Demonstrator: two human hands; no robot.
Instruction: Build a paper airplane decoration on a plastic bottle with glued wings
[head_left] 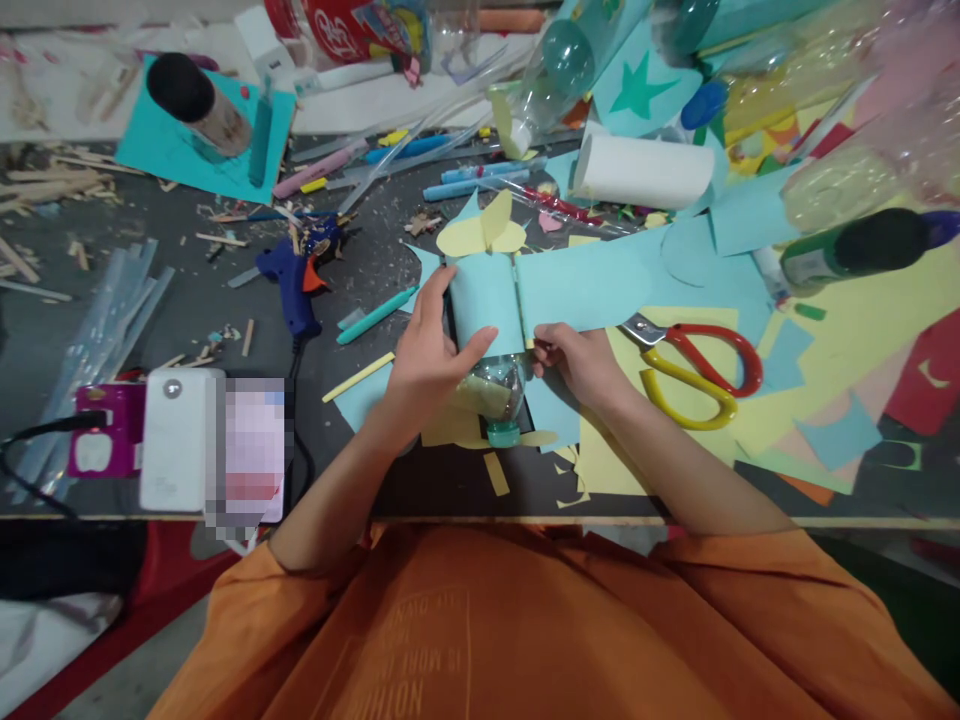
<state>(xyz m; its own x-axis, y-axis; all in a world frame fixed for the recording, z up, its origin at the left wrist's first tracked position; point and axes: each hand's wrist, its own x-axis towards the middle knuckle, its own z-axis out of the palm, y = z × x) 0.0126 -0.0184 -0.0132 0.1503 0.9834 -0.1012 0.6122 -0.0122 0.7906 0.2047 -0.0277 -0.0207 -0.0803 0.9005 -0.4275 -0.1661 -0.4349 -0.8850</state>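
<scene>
A clear plastic bottle (501, 385) with a green cap lies with its cap towards me. Light blue paper (486, 305) is wrapped round its middle, and yellow paper petals (484, 232) show at its far end. My left hand (427, 345) grips the wrapped bottle from the left, thumb over the paper. At the wrap's right edge runs a thin stick (523, 310); my right hand (570, 360) pinches near its lower end, fingertips partly hidden. A long light blue paper piece (589, 280) extends to the right, beyond my right hand.
Red-and-yellow-handled scissors (701, 370) lie right of my right hand. A blue glue gun (296, 285) with its cord, a teal pen (377, 315) and a white power bank (182, 440) are on the left. A white paper roll (645, 172), bottles and paper scraps crowd the far side.
</scene>
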